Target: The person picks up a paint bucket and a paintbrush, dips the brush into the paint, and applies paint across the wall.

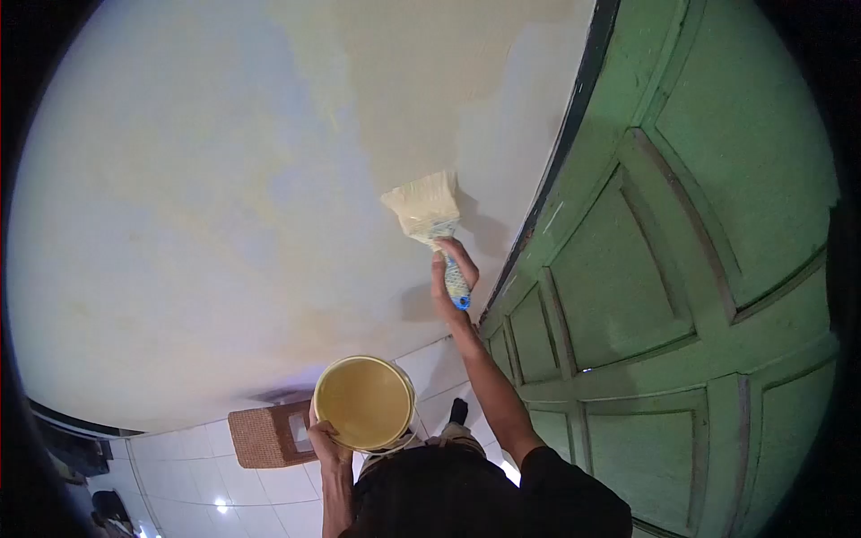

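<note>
My right hand (pixel 455 269) is closed around the blue-and-white handle of a wide paintbrush (pixel 425 204). Its bristles are coated in cream paint and point up against the wall (pixel 269 206), or very near it; I cannot tell whether they touch. The wall is patchy, with a tan-cream area above the brush and paler bluish areas around it. Lower down, my left hand (pixel 328 439) grips the rim of a round paint bucket (pixel 365 403) at its left side. Yellowish cream shows inside the bucket, which I hold in front of my body.
A green panelled door (pixel 619 278) with a dark frame edge stands to the right of the wall. Behind the bucket, a brown woven box (pixel 265 438) rests on the white tiled floor (pixel 197 475). Dark objects (pixel 76 448) lie at the far lower left.
</note>
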The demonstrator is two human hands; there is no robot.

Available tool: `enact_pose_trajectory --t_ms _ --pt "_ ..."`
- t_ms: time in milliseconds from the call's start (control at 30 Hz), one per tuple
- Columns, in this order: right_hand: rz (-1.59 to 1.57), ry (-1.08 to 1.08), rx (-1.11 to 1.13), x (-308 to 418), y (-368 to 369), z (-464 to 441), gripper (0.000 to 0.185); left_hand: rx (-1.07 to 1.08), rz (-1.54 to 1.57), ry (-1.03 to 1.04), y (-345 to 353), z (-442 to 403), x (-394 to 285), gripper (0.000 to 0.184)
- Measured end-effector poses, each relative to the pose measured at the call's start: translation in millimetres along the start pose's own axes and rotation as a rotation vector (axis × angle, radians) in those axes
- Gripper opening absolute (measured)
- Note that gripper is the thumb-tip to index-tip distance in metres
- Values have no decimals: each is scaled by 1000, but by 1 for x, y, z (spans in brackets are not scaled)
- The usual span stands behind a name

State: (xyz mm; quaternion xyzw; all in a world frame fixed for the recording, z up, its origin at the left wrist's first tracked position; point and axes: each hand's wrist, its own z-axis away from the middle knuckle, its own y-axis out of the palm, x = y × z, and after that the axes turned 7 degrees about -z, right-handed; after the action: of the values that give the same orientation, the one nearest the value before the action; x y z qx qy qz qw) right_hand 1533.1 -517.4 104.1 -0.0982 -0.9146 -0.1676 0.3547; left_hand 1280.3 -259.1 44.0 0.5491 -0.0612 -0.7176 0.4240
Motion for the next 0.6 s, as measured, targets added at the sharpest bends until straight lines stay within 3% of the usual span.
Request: enact_pose_trajectory --t_ms 233,333,433,567,600 --pt "21 22 13 -18 -10 30 20 21 -51 -5 -9 -2 -3 79" --pt "-43 265 -6 -23 -20 43 19 47 -18 -13 -17 -2 -6 81" --pt "38 124 60 -32 -14 61 18 9 -20 -16 -22 -4 -1 84" --pt "70 165 -51 -51 -17 74 18 -12 -11 -62 -30 -8 -4 81" --pt "107 170 6 -46 -18 79 18 27 -39 -52 -31 -5 -4 79"
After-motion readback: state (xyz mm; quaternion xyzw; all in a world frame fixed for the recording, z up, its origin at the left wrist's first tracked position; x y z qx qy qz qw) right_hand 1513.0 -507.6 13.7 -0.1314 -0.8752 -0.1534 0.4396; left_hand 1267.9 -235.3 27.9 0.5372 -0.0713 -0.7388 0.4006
